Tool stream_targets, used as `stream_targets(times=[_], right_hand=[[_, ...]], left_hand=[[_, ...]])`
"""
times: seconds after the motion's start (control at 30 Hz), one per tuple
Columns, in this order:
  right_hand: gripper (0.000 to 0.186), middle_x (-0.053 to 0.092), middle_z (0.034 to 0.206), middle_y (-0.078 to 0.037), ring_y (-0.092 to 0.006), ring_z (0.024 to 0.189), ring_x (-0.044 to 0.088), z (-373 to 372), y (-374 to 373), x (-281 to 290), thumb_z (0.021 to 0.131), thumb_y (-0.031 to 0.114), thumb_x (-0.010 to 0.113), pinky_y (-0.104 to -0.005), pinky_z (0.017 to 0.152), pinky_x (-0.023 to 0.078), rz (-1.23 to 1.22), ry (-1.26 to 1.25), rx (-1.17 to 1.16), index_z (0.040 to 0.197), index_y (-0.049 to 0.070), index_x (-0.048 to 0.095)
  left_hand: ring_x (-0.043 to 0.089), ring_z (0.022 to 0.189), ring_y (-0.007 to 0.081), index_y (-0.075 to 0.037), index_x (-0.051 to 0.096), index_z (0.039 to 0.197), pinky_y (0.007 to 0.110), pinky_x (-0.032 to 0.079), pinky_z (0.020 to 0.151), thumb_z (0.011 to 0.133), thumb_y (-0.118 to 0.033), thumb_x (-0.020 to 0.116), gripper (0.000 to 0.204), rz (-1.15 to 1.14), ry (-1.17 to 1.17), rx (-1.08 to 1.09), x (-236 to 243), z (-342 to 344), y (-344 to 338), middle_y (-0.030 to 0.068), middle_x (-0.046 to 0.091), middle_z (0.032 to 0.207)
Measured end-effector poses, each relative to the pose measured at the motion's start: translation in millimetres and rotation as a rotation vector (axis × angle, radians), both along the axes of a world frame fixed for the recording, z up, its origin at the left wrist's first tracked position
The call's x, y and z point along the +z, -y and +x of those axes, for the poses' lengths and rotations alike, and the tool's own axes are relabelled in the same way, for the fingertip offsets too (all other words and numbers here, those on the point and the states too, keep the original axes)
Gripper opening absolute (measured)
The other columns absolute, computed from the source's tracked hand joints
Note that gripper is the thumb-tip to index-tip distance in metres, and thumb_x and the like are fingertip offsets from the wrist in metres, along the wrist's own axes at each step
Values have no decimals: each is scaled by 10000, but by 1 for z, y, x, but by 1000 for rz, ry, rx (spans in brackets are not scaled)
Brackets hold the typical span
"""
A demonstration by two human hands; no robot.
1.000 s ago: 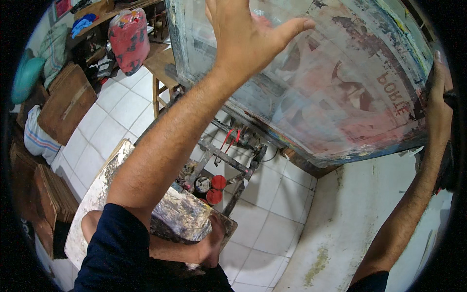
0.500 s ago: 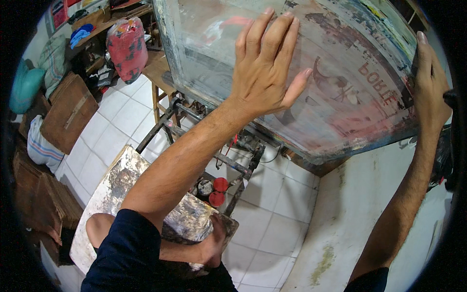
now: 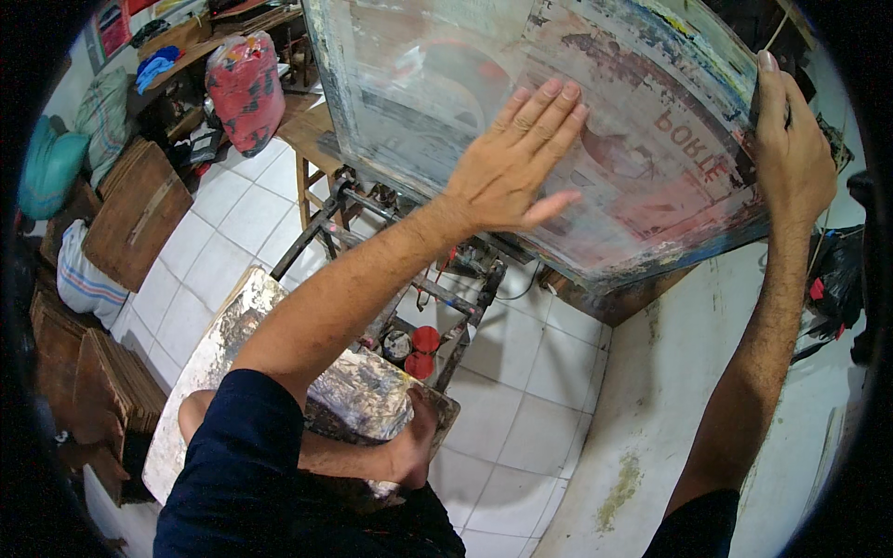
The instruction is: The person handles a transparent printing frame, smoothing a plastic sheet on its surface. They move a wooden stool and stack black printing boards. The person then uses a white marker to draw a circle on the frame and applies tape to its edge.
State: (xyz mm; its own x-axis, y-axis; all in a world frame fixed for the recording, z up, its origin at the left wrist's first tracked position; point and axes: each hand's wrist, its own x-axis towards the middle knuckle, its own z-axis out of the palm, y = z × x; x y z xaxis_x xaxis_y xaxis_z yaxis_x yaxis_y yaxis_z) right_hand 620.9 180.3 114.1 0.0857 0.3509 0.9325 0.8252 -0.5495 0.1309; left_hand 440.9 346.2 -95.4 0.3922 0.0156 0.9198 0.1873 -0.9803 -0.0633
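A framed printing screen [image 3: 651, 209] stands tilted up in front of me, its translucent mesh stained with grey, red and dark patches. Mirrored lettering and a curved design show through it. My left hand [image 3: 516, 163] is laid out flat over the middle of the mesh, fingers stretched and thumb apart, holding nothing. Whether the palm touches the mesh, I cannot tell. At the screen's right edge, my right hand [image 3: 795, 158] grips the frame, with fingers along its border. Below the screen is a dark metal stand [image 3: 465, 302].
Under my left arm is a paint-stained board [image 3: 242, 316], with a bare foot on it. Red-topped containers [image 3: 423, 352] sit beside the stand. A white wall [image 3: 670, 391] rises at right. Sacks, a red plastic bag [image 3: 244, 93] and brown boards [image 3: 138, 219] stand at left.
My left hand has come down the mesh, its fingers leaning more to the right. My right hand and the screen's right edge appear farther left, still together.
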Motion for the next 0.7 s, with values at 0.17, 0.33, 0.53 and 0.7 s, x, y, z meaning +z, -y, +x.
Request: stream_targets(times=[0.17, 0.33, 0.53, 0.7], right_hand=[[639, 734, 1086, -141, -393, 1040, 680, -2, 2, -2, 945, 751, 361, -481, 872, 509, -3, -14, 29, 1188, 270, 704], [592, 725, 1128, -108, -349, 1044, 685, 6, 2, 0, 971, 701, 353, -455, 880, 519, -38, -4, -63, 1252, 290, 672], [547, 714, 1186, -42, -256, 1059, 697, 27, -1, 0, 1008, 641, 321, -416, 906, 534, -90, 119, 36, 1345, 337, 627], [569, 722, 1169, -56, -270, 1063, 697, 36, -7, 2, 1001, 659, 312, -422, 904, 528, -135, 12, -96, 1348, 336, 627]], left_hand=[[155, 1540, 405, 23, 268, 1567, 551, 101, 1231, 908, -464, 634, 898, 77, 104, 224, 20, -14, -31, 242, 185, 1652], [168, 1535, 406, 59, 269, 1550, 577, 72, 1227, 898, -472, 635, 917, -25, 281, 251, 25, 10, -10, 269, 215, 1632], [27, 1499, 563, 123, 146, 1547, 613, 100, 1207, 908, -507, 631, 1020, -133, 277, 118, 2, 65, 19, 415, 87, 1589], [110, 1492, 558, 142, 186, 1528, 590, 136, 1214, 905, -488, 645, 998, -100, -156, -63, -46, 26, 21, 411, 131, 1583]])
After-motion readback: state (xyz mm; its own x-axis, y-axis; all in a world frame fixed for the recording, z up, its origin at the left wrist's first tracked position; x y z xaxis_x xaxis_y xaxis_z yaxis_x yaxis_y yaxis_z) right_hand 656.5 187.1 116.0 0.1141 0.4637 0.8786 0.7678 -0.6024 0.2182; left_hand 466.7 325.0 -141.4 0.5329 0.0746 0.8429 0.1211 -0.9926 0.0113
